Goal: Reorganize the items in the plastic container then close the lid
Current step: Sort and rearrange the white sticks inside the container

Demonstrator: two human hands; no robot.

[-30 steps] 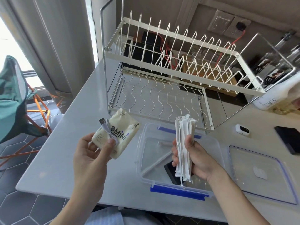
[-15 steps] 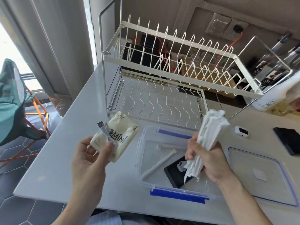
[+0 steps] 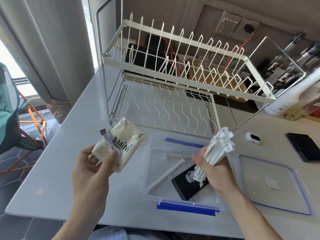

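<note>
Hands [image 3: 210, 168] grip straws [image 3: 218, 146], tissue pack [image 3: 119, 146].

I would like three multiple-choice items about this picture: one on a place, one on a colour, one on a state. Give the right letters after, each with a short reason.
1. Where does the clear lid lie?
A. on the container
B. on the counter, right of the container
C. in the dish rack

2. What colour are the latches of the plastic container?
A. blue
B. red
C. green

3. What does the right hand do?
A. rests flat
B. grips a bundle of white straws
C. presses the lid

Answers: 1 B, it lies flat beside the box; 2 A, the near latch is blue; 3 B, fingers wrap the bundle.
</note>
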